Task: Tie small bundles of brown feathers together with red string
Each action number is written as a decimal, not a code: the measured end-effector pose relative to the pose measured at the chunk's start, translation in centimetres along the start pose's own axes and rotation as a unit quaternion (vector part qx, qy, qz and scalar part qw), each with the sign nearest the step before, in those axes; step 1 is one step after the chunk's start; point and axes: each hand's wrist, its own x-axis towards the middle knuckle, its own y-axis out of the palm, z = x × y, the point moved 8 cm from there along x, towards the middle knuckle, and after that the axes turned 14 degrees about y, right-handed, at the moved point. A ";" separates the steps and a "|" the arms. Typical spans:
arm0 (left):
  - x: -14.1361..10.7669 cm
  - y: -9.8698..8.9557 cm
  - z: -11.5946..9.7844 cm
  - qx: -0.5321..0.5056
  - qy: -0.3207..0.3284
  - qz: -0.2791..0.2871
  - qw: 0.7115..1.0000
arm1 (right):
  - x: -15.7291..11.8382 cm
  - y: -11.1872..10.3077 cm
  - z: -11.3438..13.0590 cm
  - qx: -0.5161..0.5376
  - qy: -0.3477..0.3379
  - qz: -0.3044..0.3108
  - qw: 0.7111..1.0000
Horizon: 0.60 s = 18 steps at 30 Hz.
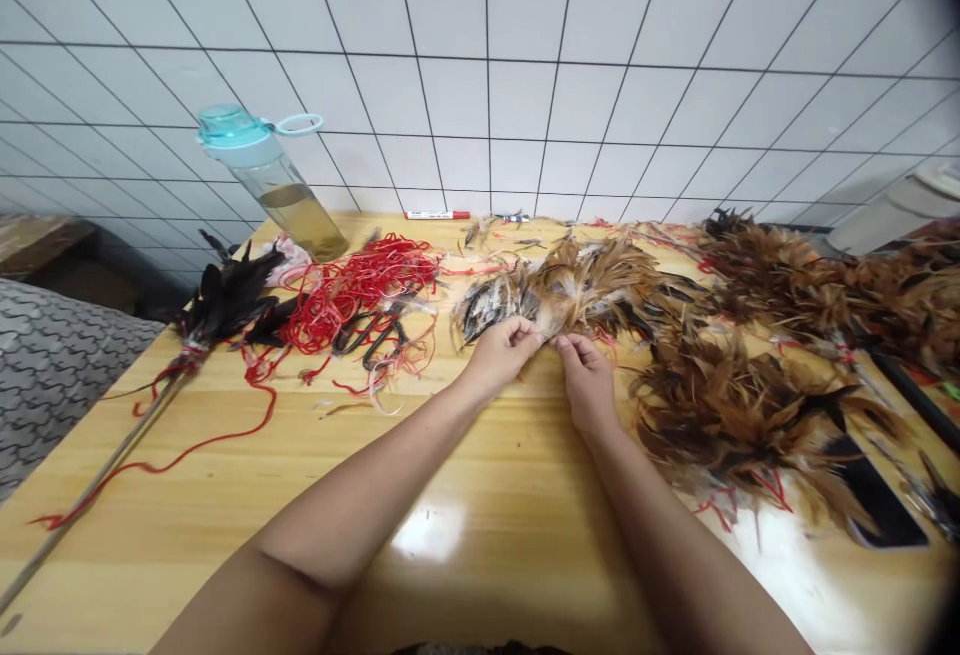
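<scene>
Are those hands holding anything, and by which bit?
The left hand and right hand are pinched closed at the pale near edge of the middle feathers; whether they hold one is too small to tell.

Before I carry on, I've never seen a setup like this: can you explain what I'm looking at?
There is no machine: these are a person's bare left hand and right hand. The single picture comes from a camera worn on the head, looking forward and down. On the wooden table are a middle feather pile, tangled red string, a marker and a teal-lidded bottle. Both hands' fingertips are at the pile's near edge; what they pinch is too small to make out.
</scene>
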 end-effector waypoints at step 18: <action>0.1 1.0 -2.0 0.235 0.171 0.107 0.951 | -1.0 0.3 1.1 -0.249 -0.153 -0.065 0.954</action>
